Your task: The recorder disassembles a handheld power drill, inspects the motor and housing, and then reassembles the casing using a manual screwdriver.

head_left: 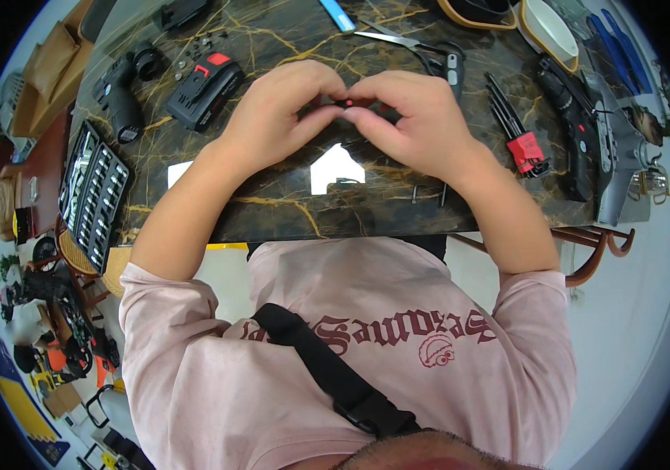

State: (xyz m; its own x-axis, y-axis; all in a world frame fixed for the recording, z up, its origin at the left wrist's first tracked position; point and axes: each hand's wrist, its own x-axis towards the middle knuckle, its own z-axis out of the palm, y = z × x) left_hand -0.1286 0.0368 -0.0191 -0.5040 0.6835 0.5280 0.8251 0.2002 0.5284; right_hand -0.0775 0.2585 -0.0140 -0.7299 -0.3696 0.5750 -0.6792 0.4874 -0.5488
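Over the dark marbled table, my left hand [288, 108] and my right hand [413, 121] meet fingertip to fingertip. Both are closed in a pinch on a small black piece with a red spot [348, 103]; most of it is hidden by the fingers, so its kind cannot be made out. Left of my left hand lies a black battery pack with red parts [205, 90]. Scissors [417, 48] and a utility knife with a dark grey handle [452, 70] lie just beyond my right hand. Two thin metal pins or hex keys [429, 194] rest near the table's front edge.
To the left are a black power tool body [122, 98], loose screws [194, 55] and an open socket set [93, 196] at the edge. On the right lie a hex key set in a red holder [524, 149], a black tool [574, 133] and blue-handled pliers [618, 51].
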